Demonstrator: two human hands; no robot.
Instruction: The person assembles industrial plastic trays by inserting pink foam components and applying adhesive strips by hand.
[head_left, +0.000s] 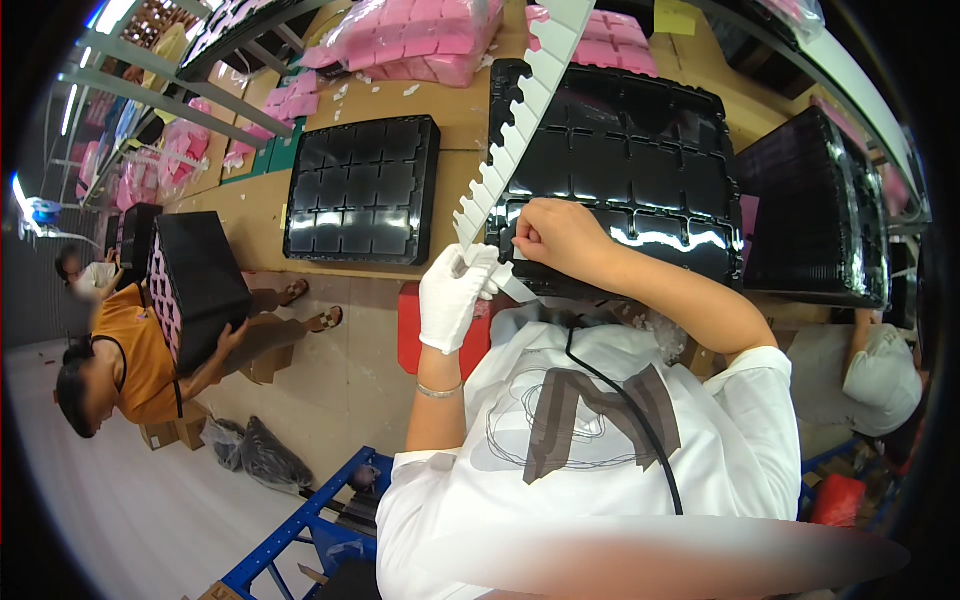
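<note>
My left hand (450, 300), in a white glove, is closed in a pinch on a long white strip (525, 120) with a toothed edge. The strip runs up and away over the table, and a short end hangs below my fingers. My bare right hand (565, 238) is curled at the near left corner of a large black plastic tray (640, 180) with square compartments. A small white piece (519, 254) shows at its fingertips; whether it is stuck to the tray I cannot tell.
A smaller black tray (360, 190) lies to the left on the brown table (455, 150). Stacked black trays (815, 215) stand at right. Bagged pink foam (415, 40) lies at the back. A red stool (410, 335) is below the table edge. At left, a person in orange (145, 350) carries black trays.
</note>
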